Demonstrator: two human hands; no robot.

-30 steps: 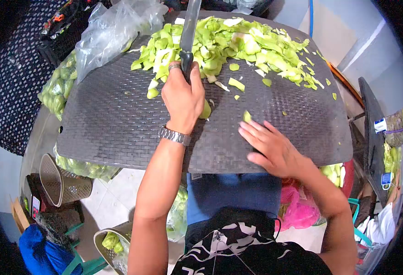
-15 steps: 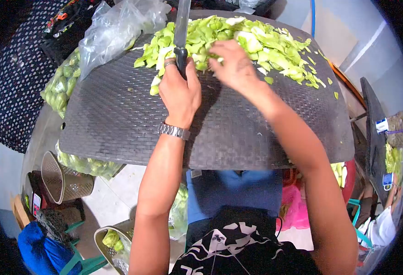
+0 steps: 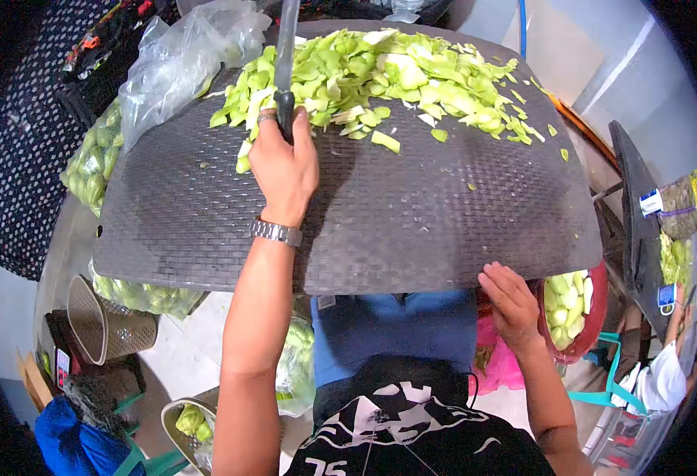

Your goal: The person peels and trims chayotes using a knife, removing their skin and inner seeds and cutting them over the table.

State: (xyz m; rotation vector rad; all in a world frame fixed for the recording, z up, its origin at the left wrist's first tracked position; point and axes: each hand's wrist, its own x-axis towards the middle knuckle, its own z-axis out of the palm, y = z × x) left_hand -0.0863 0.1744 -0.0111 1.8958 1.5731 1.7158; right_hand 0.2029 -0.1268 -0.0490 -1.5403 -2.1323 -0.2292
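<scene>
My left hand (image 3: 285, 174) is closed around the black handle of a knife (image 3: 285, 67), its blade pointing away from me. This hand is over the far left part of the dark woven table (image 3: 380, 214), beside a long heap of sliced pale-green vegetable pieces (image 3: 420, 75). At the table's front right edge is my right hand (image 3: 513, 305), fingers stretched out and nothing visible in it. Below and right of it, a red tub (image 3: 590, 333) holds peeled pale-green vegetables (image 3: 564, 305).
A clear plastic bag (image 3: 186, 71) lies at the back left corner. Bagged green vegetables (image 3: 95, 163) hang beside the left edge. Beige baskets (image 3: 107, 325) stand on the floor at left. Another person's arm (image 3: 677, 325) and a dark table (image 3: 634, 230) are at far right.
My right hand has left the vegetable heap and come back to the table's front right edge. The left hand still holds the knife. The whole view has shifted slightly.
</scene>
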